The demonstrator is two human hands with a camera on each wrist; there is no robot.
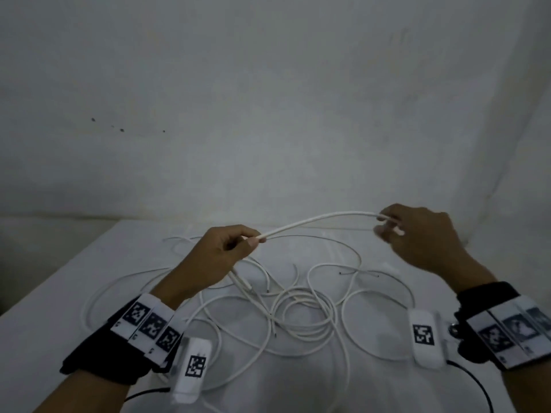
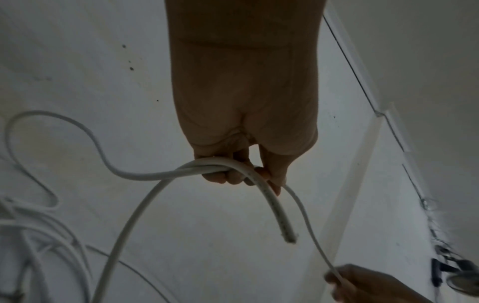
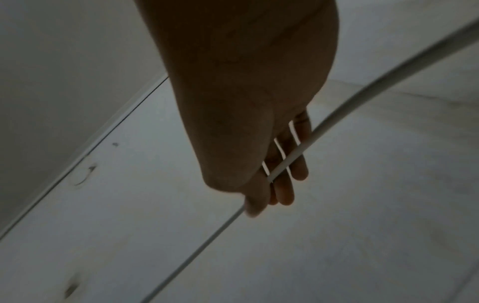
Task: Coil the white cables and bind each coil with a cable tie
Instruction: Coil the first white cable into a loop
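A white cable (image 1: 322, 217) arches above the table between my two hands. My left hand (image 1: 255, 238) grips it in curled fingers (image 2: 228, 176), and a short cut end (image 2: 287, 237) hangs below the fist. My right hand (image 1: 387, 225) holds the cable's far part between thumb and fingers (image 3: 285, 192); the cable (image 3: 337, 121) runs across them. Beneath both hands, several more white cables (image 1: 298, 311) lie in a loose tangle on the white table (image 1: 74, 278). A few pale straight strips (image 1: 390, 267) lie behind the tangle; I cannot tell what they are.
A white wall (image 1: 268, 99) rises just behind the table's back edge. Tracker bands with printed markers wrap both wrists, and a black lead (image 1: 471, 380) trails from the right one. The table's left edge (image 1: 38, 293) runs diagonally.
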